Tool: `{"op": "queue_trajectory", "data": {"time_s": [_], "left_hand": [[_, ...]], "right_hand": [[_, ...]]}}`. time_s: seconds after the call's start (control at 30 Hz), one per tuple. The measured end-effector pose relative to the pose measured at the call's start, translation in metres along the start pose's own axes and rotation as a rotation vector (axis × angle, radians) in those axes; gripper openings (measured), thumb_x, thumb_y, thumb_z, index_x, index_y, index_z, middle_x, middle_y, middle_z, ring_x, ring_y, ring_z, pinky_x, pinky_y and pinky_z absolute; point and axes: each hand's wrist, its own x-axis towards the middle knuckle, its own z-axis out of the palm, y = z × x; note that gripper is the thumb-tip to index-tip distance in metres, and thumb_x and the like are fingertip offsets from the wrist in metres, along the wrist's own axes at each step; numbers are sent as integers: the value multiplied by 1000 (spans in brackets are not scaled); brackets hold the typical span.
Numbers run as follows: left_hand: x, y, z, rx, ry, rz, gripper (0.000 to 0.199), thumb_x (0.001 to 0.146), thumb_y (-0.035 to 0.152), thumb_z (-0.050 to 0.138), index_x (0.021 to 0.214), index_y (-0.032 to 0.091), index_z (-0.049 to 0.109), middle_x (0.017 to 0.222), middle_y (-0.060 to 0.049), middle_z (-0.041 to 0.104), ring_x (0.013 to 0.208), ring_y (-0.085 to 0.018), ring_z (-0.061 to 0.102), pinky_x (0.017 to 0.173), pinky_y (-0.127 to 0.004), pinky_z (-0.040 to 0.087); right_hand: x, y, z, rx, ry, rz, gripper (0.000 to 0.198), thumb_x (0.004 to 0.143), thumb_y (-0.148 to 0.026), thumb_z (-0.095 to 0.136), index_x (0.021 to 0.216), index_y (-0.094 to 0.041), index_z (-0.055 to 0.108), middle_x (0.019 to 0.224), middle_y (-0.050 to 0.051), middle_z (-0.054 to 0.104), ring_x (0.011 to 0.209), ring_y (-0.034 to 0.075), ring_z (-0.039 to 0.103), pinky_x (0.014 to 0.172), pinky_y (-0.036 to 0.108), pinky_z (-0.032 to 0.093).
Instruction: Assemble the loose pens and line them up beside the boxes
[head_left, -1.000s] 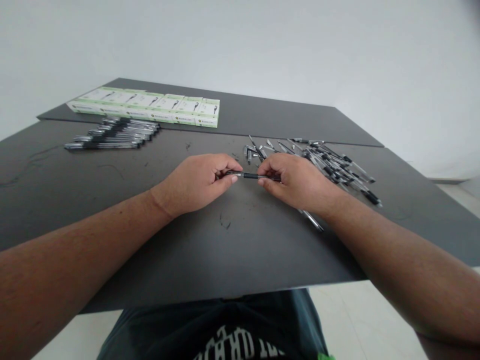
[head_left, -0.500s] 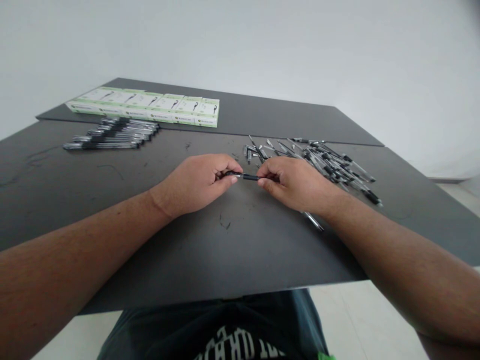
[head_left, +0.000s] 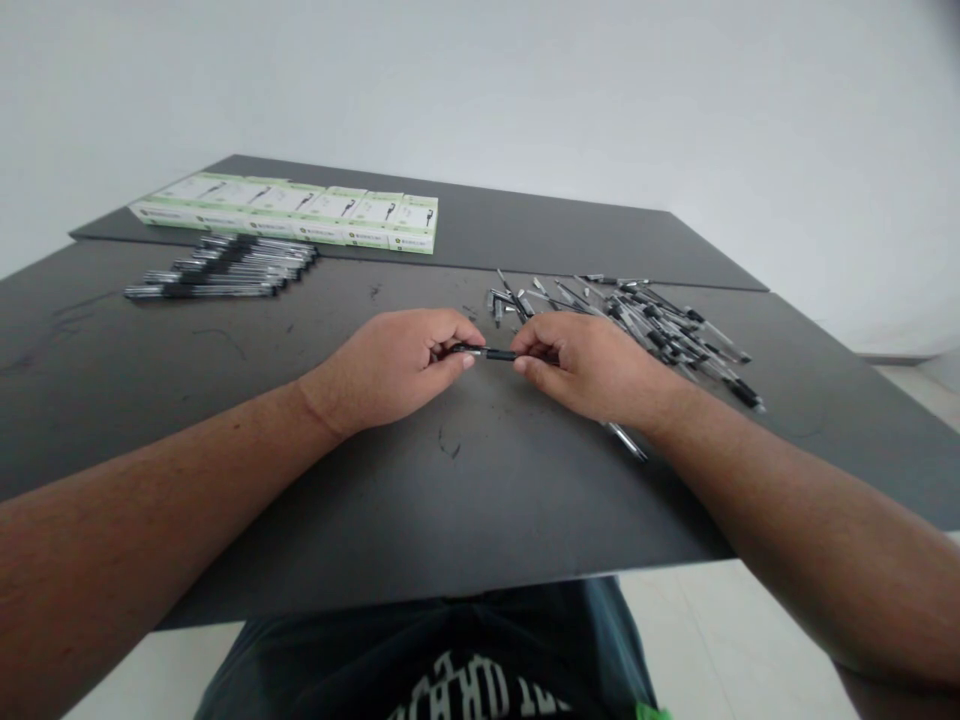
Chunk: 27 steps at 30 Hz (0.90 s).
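Between my hands, above the middle of the dark table, a pen [head_left: 498, 354] with a black grip lies level from side to side. My left hand [head_left: 409, 365] pinches its left part between thumb and forefinger. At the other end, my right hand [head_left: 581, 365] is closed on the pen with thumb and fingertips. The fingers cover both of its ends. Just behind my right hand, a loose heap of pens and clear pen parts [head_left: 679, 340] spreads to the right. One clear pen piece [head_left: 627, 442] pokes out below my right wrist.
A row of finished-looking pens [head_left: 225, 268] lies side by side at the back left. Behind it stands a line of white and green boxes [head_left: 300, 212]. Dark scribble marks [head_left: 450, 443] are on the table top [head_left: 360, 530], whose front edge is close to my body.
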Motion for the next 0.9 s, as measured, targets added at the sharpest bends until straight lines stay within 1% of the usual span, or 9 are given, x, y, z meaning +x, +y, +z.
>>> {"op": "queue_trajectory", "data": {"time_s": [0.2,0.6,0.77,0.9], "left_hand": [[0,0,0,1,0,-5,38,103,42,62,126,24,85,111,-6,90,98,-24,81,92,-33,61],[0,0,0,9,-14,2,37,103,44,62,125,24,85,112,-6,90,99,-24,82,90,-34,60],[0,-2,1,-2,-10,1,38,103,43,62,126,24,85,110,-6,90,97,-24,82,89,-34,60],[1,-3,1,8,-16,11,39,105,44,61,127,25,86,114,-7,90,102,-25,83,90,-35,61]], "right_hand": [[0,0,0,-4,-2,3,8,102,-29,72,106,-24,77,96,4,82,87,22,72,80,34,49],[0,0,1,-5,-2,-10,7,101,-28,72,104,-24,77,96,4,82,87,22,72,79,34,48],[0,1,2,-10,6,-17,9,102,-29,71,105,-24,77,95,4,82,85,22,71,78,34,47],[0,1,1,-23,-12,-9,10,102,-30,71,106,-24,78,97,4,83,87,22,72,79,34,47]]}}
